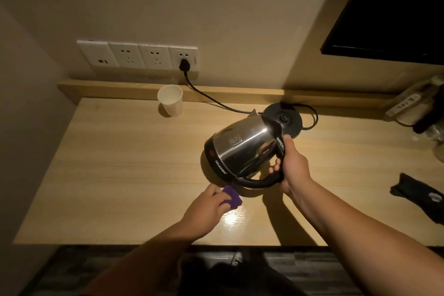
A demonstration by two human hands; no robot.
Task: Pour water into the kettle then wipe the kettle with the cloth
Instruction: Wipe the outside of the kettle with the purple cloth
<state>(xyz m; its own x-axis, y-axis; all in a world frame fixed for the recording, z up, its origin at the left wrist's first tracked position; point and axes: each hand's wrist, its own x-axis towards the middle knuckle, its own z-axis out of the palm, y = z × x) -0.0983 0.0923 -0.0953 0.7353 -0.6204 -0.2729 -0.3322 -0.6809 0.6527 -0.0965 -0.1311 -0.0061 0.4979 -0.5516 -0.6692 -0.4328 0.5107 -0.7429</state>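
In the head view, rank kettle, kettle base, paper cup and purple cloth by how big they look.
1. Kettle
2. Kettle base, partly hidden by the kettle
3. Paper cup
4. Cloth, partly covered by the left hand, so unsure

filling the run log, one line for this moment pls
right hand grips tilted kettle handle | left hand holds purple cloth | kettle off base

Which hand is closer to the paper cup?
Left. The left hand, holding the purple cloth, sits nearer the paper cup. The right hand grips the kettle handle, farther right.
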